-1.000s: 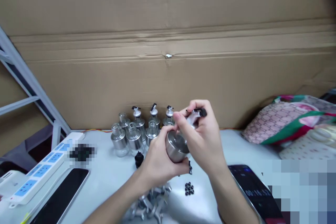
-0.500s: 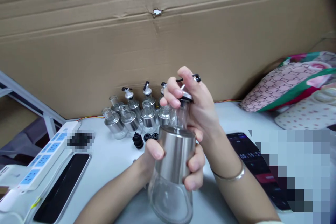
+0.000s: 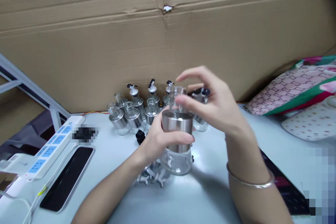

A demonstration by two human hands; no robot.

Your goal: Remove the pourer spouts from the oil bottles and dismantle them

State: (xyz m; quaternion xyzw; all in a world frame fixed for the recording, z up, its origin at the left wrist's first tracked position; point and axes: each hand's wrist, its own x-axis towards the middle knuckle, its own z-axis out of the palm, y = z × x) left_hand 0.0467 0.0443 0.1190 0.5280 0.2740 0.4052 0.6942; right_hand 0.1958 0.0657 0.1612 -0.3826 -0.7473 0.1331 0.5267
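My left hand (image 3: 160, 136) is closed around the steel band of a glass oil bottle (image 3: 177, 161), held upright over the table. Its neck is bare, with no pourer in it. My right hand (image 3: 210, 101) arches beside that neck, fingers apart, the thumb crossing in front of the glass; whether it touches is unclear. Partly hidden behind my right hand stands another bottle (image 3: 201, 125), apparently with a black-tipped pourer (image 3: 205, 92). Left of the hands are several more bottles (image 3: 118, 120), some topped with pourers (image 3: 133, 91). Silver pourer heads (image 3: 157, 175) lie below my left hand.
Black stoppers (image 3: 140, 135) sit by my left wrist. On the left are a phone (image 3: 67, 178) and a white power strip (image 3: 49, 150) with cables. A second phone (image 3: 285, 182) lies by my right forearm. Cardboard (image 3: 168, 52) walls the back; patterned bags (image 3: 291, 91) rest at right.
Earlier both hands held a pourer-topped bottle close to me. Now my left hand holds a bare-necked bottle farther away and my right fingers have spread. The view has shifted slightly.
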